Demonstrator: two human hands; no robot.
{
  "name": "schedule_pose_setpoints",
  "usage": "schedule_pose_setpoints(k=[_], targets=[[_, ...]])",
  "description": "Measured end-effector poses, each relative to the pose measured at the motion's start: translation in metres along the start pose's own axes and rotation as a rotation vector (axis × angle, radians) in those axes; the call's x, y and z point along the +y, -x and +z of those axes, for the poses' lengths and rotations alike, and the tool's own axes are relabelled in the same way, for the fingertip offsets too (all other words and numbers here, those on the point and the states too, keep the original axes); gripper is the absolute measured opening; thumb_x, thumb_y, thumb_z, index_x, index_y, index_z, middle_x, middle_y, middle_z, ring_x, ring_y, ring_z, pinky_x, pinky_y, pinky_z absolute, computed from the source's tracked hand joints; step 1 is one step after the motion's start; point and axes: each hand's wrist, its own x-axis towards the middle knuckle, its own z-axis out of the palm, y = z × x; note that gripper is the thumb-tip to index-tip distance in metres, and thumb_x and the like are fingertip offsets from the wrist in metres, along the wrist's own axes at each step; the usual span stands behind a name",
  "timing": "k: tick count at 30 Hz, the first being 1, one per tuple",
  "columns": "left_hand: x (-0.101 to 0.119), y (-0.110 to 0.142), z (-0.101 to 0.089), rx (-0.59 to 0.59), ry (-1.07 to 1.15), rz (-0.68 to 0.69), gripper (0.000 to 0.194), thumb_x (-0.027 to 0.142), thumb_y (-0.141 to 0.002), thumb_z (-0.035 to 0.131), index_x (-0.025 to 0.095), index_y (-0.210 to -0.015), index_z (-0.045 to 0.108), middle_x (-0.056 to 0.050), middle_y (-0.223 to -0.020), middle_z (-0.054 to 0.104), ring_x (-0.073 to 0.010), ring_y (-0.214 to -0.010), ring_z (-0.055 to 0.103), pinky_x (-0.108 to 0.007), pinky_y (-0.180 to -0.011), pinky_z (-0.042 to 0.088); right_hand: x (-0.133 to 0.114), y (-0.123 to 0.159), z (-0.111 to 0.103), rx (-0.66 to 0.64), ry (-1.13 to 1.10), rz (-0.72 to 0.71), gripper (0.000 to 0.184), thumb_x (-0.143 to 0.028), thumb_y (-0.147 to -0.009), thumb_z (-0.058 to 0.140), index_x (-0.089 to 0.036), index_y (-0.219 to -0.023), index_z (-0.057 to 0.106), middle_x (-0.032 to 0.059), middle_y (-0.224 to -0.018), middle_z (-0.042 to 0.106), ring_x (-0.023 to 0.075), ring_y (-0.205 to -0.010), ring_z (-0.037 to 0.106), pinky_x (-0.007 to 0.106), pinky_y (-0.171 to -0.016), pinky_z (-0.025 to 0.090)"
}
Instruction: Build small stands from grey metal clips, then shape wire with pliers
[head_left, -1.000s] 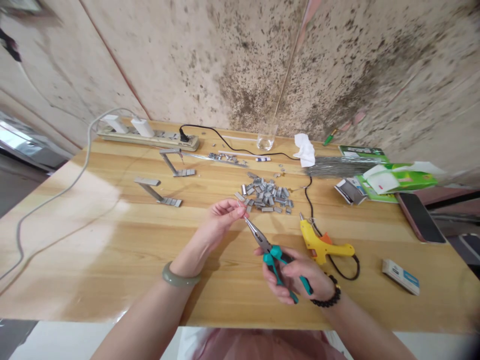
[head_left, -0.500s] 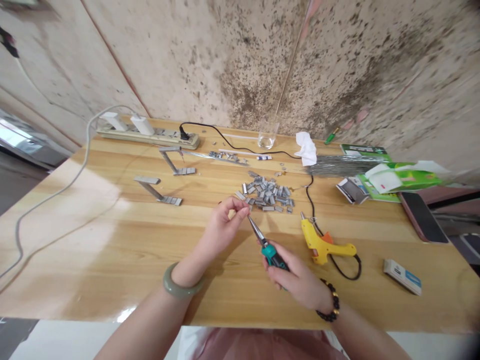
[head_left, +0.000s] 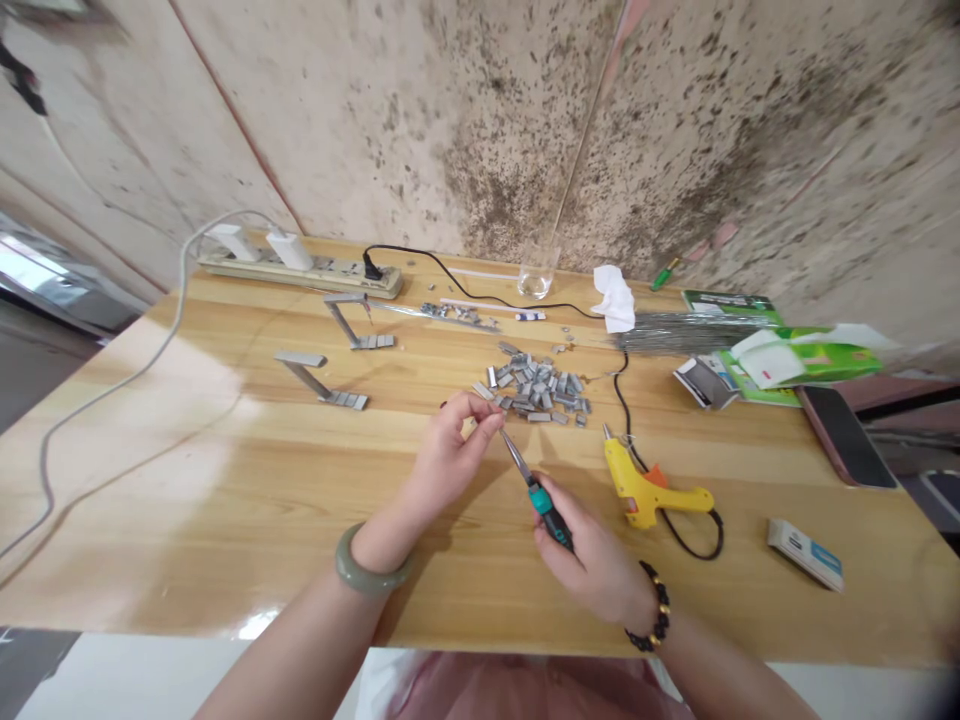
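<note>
My right hand point(head_left: 589, 560) is wrapped round the teal and black handles of a pair of long-nose pliers point(head_left: 540, 490). Their metal jaws point up and left, with the tip close to the fingertips of my left hand point(head_left: 454, 450). Thumb and forefinger of that hand are pinched together; whatever is between them is too small to make out. Just beyond my hands lies a pile of small grey metal pieces point(head_left: 536, 385), which look like bundled staples. Two angled grey shapes built from such pieces, a nearer one point(head_left: 304, 378) and a farther one point(head_left: 349, 322), stand to the left.
A yellow glue gun point(head_left: 645, 490) lies right of my hands, near a small box point(head_left: 805, 553). A phone point(head_left: 844, 435), a bundle of thin wires point(head_left: 697, 331) and a green package point(head_left: 817, 358) occupy the right side. Behind are a glass point(head_left: 535, 280) and a power strip point(head_left: 330, 272).
The view has shifted slightly. The right hand's grip on the plier handles looks a little more closed, and the plier tip stays close to my left fingertips.
</note>
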Motion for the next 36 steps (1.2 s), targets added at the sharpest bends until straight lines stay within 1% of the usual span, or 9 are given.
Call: schedule_pose_setpoints(k=[3, 6, 10, 16, 21, 26, 29, 31, 36], targets=[[-0.002, -0.001, 0.001, -0.009, 0.207, -0.083, 0.014, 0.031, -0.083, 0.062, 0.019, -0.078, 0.058, -0.002, -0.077, 0.063, -0.0152, -0.075, 0.057, -0.029, -0.074, 0.044, 0.001, -0.001, 0.001, 0.007, 0.003, -0.015, 0.05, -0.02, -0.088, 0.045, -0.015, -0.137, 0.038, 0.0105, -0.106, 0.061, 0.0223, -0.1, 0.057, 0.038, -0.093, 0.044], [-0.002, -0.004, 0.003, 0.006, 0.428, -0.189, 0.023, 0.036, -0.074, 0.072, 0.018, -0.073, 0.058, -0.001, -0.071, 0.063, -0.0135, -0.069, 0.056, -0.027, -0.07, 0.044, 0.002, -0.002, 0.0, -0.006, -0.029, -0.02, 0.049, -0.02, -0.088, 0.045, -0.016, -0.137, 0.038, 0.0098, -0.106, 0.061, 0.0214, -0.098, 0.058, 0.037, -0.092, 0.045], [0.001, -0.007, 0.003, 0.023, 0.576, -0.263, 0.028, 0.036, -0.066, 0.079, 0.016, -0.068, 0.06, 0.001, -0.066, 0.062, -0.0113, -0.065, 0.055, -0.024, -0.066, 0.043, 0.002, -0.003, -0.001, -0.037, -0.089, -0.016, 0.048, -0.02, -0.088, 0.046, -0.015, -0.136, 0.037, 0.0082, -0.102, 0.061, 0.0198, -0.093, 0.058, 0.036, -0.089, 0.046], [0.0, -0.005, 0.003, -0.017, 0.676, -0.313, 0.021, 0.032, -0.07, 0.076, 0.015, -0.072, 0.063, 0.0, -0.066, 0.062, -0.0099, -0.063, 0.053, -0.022, -0.065, 0.042, 0.003, -0.002, -0.001, -0.018, -0.063, -0.035, 0.049, -0.021, -0.087, 0.046, -0.015, -0.136, 0.037, 0.0102, -0.107, 0.061, 0.0216, -0.098, 0.058, 0.039, -0.092, 0.045], [-0.002, -0.004, 0.004, -0.036, 0.754, -0.357, 0.018, 0.029, -0.072, 0.075, 0.016, -0.073, 0.063, 0.001, -0.066, 0.061, -0.0092, -0.064, 0.052, -0.021, -0.066, 0.04, 0.006, -0.002, 0.001, -0.019, -0.064, -0.036, 0.049, -0.02, -0.088, 0.046, -0.017, -0.136, 0.037, 0.0101, -0.109, 0.06, 0.021, -0.099, 0.057, 0.038, -0.092, 0.045], [-0.001, -0.005, 0.004, -0.027, 0.739, -0.35, 0.02, 0.03, -0.071, 0.076, 0.015, -0.071, 0.063, 0.001, -0.064, 0.061, -0.009, -0.063, 0.052, -0.021, -0.065, 0.04, 0.009, -0.002, 0.001, -0.02, -0.096, -0.027, 0.051, -0.02, -0.087, 0.048, -0.019, -0.137, 0.036, 0.0084, -0.11, 0.059, 0.02, -0.098, 0.057, 0.037, -0.092, 0.044], [-0.002, -0.005, 0.004, 0.007, 0.687, -0.32, 0.02, 0.03, -0.07, 0.077, 0.016, -0.07, 0.064, 0.001, -0.065, 0.062, -0.0098, -0.064, 0.054, -0.022, -0.067, 0.041, 0.006, -0.004, -0.002, -0.047, -0.197, -0.002, 0.05, -0.02, -0.087, 0.049, -0.02, -0.136, 0.037, 0.006, -0.104, 0.059, 0.0186, -0.094, 0.057, 0.035, -0.089, 0.044], [-0.003, -0.006, 0.004, 0.034, 0.673, -0.292, 0.018, 0.03, -0.071, 0.076, 0.016, -0.071, 0.064, 0.0, -0.067, 0.063, -0.0102, -0.066, 0.055, -0.023, -0.069, 0.042, 0.003, -0.005, -0.005, -0.08, -0.3, -0.004, 0.048, -0.02, -0.088, 0.048, -0.02, -0.134, 0.038, 0.0045, -0.099, 0.058, 0.017, -0.089, 0.055, 0.033, -0.084, 0.045], [-0.006, -0.008, 0.003, 0.079, 0.749, -0.28, 0.018, 0.029, -0.07, 0.077, 0.017, -0.071, 0.064, 0.001, -0.065, 0.063, -0.0097, -0.064, 0.054, -0.022, -0.069, 0.042, -0.002, -0.006, -0.008, -0.198, -0.622, 0.062, 0.043, -0.023, -0.087, 0.052, -0.022, -0.129, 0.043, 0.0023, -0.093, 0.053, 0.0111, -0.069, 0.048, 0.025, -0.061, 0.043]])
